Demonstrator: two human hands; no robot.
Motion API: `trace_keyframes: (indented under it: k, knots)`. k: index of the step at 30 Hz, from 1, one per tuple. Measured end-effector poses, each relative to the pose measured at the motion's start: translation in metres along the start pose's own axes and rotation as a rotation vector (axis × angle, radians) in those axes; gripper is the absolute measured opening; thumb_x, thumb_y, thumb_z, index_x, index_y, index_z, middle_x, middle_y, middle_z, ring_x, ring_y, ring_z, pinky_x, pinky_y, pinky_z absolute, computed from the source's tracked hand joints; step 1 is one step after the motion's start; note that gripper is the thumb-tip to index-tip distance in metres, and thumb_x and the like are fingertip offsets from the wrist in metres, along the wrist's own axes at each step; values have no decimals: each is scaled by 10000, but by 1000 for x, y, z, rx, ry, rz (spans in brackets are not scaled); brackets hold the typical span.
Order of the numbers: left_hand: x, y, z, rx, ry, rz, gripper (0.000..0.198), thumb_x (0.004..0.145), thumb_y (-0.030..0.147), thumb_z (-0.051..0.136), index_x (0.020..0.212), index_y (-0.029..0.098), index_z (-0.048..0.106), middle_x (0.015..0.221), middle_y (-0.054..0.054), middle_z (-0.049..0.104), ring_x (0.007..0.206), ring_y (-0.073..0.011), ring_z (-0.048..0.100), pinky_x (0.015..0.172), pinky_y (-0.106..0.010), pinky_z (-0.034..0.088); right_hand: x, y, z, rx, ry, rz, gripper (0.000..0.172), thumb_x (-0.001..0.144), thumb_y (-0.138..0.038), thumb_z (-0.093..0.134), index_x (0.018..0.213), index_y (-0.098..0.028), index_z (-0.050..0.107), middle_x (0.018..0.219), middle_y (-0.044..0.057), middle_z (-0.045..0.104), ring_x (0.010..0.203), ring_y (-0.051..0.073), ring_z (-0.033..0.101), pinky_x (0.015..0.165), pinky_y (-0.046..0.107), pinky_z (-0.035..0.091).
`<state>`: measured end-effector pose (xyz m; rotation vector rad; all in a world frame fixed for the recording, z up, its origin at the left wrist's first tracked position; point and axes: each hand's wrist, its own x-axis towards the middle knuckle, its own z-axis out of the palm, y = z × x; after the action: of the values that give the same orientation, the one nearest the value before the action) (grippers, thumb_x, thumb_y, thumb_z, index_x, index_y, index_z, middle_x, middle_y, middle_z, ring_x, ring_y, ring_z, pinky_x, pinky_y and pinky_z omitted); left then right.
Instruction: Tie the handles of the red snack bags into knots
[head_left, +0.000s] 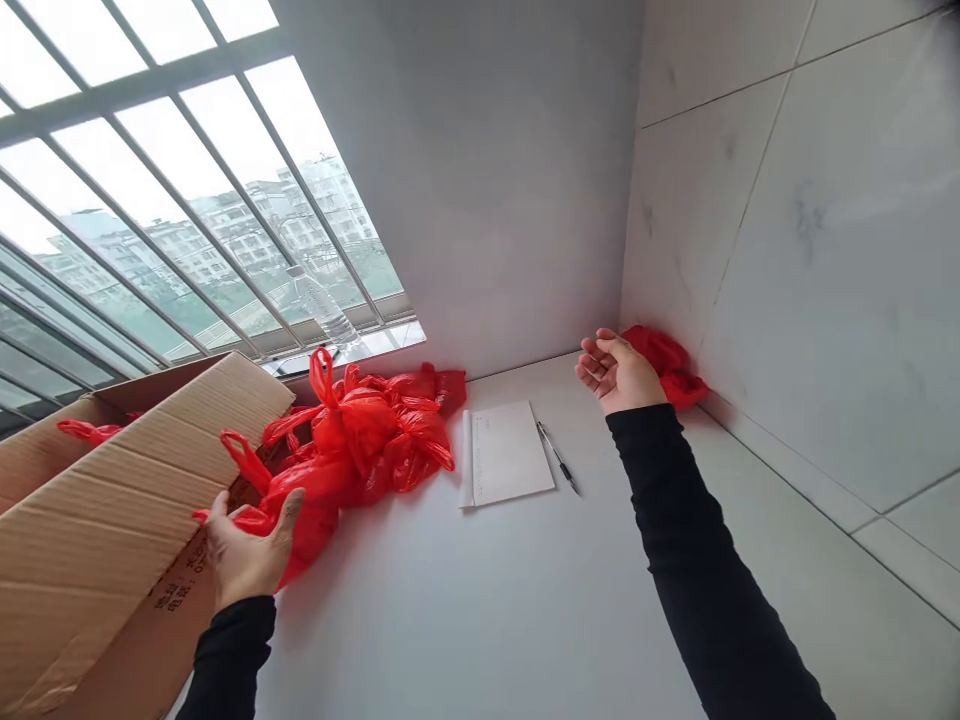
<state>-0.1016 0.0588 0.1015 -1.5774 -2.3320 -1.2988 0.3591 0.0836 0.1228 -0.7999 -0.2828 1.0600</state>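
A heap of red plastic bags (pixel 367 435) lies on the white surface beside a cardboard box (pixel 97 520) at the left. My left hand (pixel 247 555) is closed on a red bag (pixel 300 500) at the near end of the heap, next to the box's flap. My right hand (pixel 619 372) is stretched far out to the back right, fingers apart and empty, just in front of another crumpled red bag (pixel 667 365) lying in the corner against the tiled wall.
A white notepad (pixel 506 452) and a pen (pixel 557 457) lie on the white surface (pixel 465 600) between my hands. A clear plastic bottle (pixel 322 305) stands on the sill of the barred window (pixel 187 200). Tiled wall (pixel 810 250) bounds the right side.
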Motion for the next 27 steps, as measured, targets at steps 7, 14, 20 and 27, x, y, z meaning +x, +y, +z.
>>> trace_keyframes:
  k: [7, 14, 20, 27]
  knots:
    - [-73, 21, 48, -18, 264, 279, 885, 711, 369, 703, 1513, 249, 350, 1607, -132, 320, 1478, -427, 259, 1192, -630, 189, 52, -9, -52, -388, 511, -317, 454, 802, -189, 443, 1251, -255, 449, 1128, 57, 631, 1007, 171, 665, 872, 404, 588]
    - [-139, 69, 123, -456, 37, 189, 512, 829, 337, 624, 1316, 196, 557, 1415, -162, 537, 1353, -355, 461, 1112, -555, 355, 67, 35, -94, -799, 814, -523, 766, 679, -128, 572, 1418, -118, 368, 1500, 248, 374, 1418, 387, 302, 1135, 635, 234]
    - [-139, 67, 147, -600, -146, -7, 324, 834, 377, 628, 1105, 202, 650, 1087, -84, 665, 975, -247, 614, 857, -392, 478, 83, 54, -111, -886, 794, -512, 492, 737, -189, 563, 1220, -91, 562, 1256, 262, 599, 1208, 377, 536, 1045, 602, 362]
    - [-137, 55, 151, -821, -374, -206, 271, 767, 397, 703, 949, 196, 716, 911, -39, 685, 869, -210, 603, 810, -331, 455, 66, 12, -57, -821, 624, -745, 365, 839, -232, 499, 1171, -139, 620, 1240, 143, 658, 1164, 237, 611, 1026, 400, 456]
